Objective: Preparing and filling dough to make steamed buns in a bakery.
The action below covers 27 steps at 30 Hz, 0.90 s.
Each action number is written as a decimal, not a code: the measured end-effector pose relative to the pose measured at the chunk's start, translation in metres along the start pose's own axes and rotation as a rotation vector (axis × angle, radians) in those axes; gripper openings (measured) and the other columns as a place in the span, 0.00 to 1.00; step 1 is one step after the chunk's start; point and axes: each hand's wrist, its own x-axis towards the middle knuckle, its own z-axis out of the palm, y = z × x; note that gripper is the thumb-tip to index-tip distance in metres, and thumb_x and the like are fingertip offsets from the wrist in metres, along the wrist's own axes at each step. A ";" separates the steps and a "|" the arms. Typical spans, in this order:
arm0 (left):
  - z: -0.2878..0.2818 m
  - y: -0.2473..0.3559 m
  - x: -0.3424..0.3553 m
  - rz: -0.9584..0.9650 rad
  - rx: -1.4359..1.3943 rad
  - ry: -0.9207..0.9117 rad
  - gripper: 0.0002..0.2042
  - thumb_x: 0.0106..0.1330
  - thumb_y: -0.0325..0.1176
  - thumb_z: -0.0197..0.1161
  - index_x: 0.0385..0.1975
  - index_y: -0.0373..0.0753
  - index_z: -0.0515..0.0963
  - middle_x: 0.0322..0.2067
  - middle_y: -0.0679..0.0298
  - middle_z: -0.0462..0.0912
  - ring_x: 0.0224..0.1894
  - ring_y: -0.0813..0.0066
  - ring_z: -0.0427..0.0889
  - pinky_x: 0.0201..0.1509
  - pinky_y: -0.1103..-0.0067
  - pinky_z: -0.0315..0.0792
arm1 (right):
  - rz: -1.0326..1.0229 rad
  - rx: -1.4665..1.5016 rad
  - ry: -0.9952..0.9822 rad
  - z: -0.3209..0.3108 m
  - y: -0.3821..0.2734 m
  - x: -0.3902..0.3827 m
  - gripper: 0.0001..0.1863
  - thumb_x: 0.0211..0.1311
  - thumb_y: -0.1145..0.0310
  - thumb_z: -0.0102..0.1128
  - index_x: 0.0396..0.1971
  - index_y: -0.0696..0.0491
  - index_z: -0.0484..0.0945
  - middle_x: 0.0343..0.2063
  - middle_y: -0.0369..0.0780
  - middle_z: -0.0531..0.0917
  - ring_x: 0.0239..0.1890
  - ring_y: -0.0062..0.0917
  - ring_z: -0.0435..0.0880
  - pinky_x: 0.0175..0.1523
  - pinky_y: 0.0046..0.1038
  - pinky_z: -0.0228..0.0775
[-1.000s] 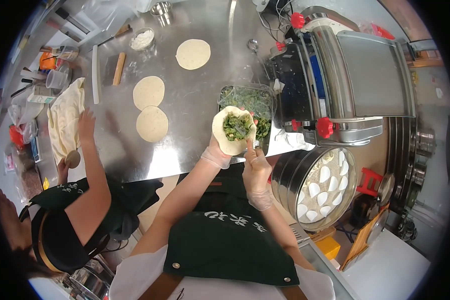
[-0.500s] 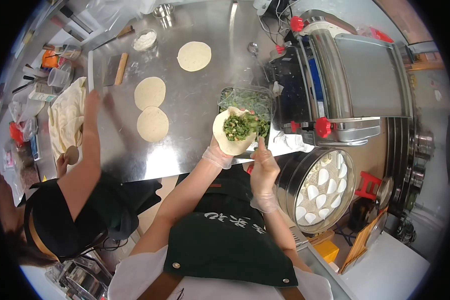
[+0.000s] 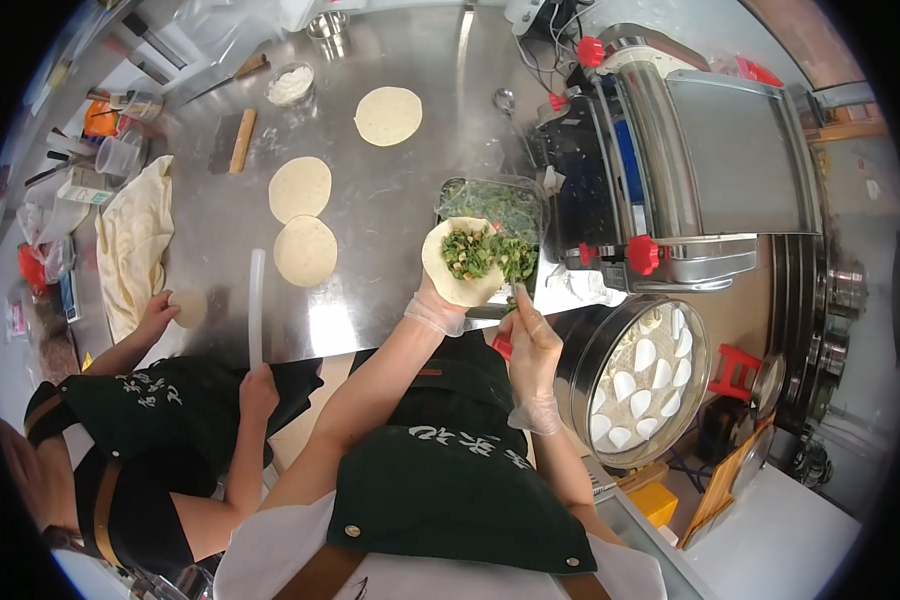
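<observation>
My left hand (image 3: 439, 300), in a clear glove, supports a round dough wrapper (image 3: 457, 289) from below. Chopped green filling (image 3: 470, 252) is heaped on the wrapper and reaches toward its right rim. My right hand (image 3: 534, 345), also gloved, is closed round a thin-handled tool (image 3: 518, 294) at the wrapper's right side; its working end is covered by greens. Just beyond the wrapper is a rectangular tub (image 3: 543, 200) of the same green filling, partly hidden by the wrapper.
Flat dough rounds (image 3: 389, 116) lie on the steel table (image 3: 410, 190). A dough roller machine (image 3: 660, 160) stands right, above a round steamer (image 3: 572, 380) with white half-moon pieces. At left, a co-worker holds a white rolling pin (image 3: 256, 310) and a small dough disc (image 3: 189, 308).
My right hand has shifted slightly right and down, and more greens now bridge the wrapper's right side. The co-worker's rolling pin has come from the far left toward the table's near edge.
</observation>
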 end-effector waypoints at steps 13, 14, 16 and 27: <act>0.031 0.001 -0.003 0.353 1.047 0.034 0.10 0.67 0.34 0.51 0.35 0.37 0.78 0.37 0.57 0.83 0.45 0.58 0.80 0.49 0.66 0.75 | -0.203 -0.265 0.083 0.005 -0.015 0.021 0.27 0.59 0.89 0.53 0.59 0.56 0.75 0.22 0.36 0.73 0.25 0.19 0.72 0.36 0.19 0.70; 0.027 -0.001 -0.003 0.355 1.046 0.032 0.10 0.67 0.34 0.51 0.35 0.37 0.78 0.37 0.57 0.83 0.45 0.58 0.80 0.49 0.66 0.75 | -0.241 -0.315 0.111 0.005 -0.015 0.024 0.28 0.58 0.90 0.53 0.59 0.55 0.76 0.21 0.36 0.72 0.24 0.19 0.72 0.35 0.19 0.70; 0.032 -0.005 -0.006 0.096 0.226 0.050 0.10 0.67 0.33 0.50 0.35 0.37 0.78 0.36 0.59 0.83 0.43 0.59 0.80 0.50 0.67 0.74 | -0.284 -0.324 0.113 0.009 -0.002 0.025 0.29 0.56 0.90 0.54 0.58 0.55 0.76 0.22 0.39 0.76 0.23 0.23 0.77 0.33 0.22 0.72; 0.021 0.005 -0.004 -0.155 -0.215 0.093 0.12 0.69 0.40 0.51 0.38 0.39 0.77 0.42 0.56 0.81 0.50 0.59 0.78 0.57 0.64 0.73 | -0.135 -0.318 0.021 0.008 0.004 0.023 0.26 0.58 0.87 0.54 0.57 0.57 0.77 0.25 0.41 0.79 0.25 0.26 0.79 0.35 0.23 0.73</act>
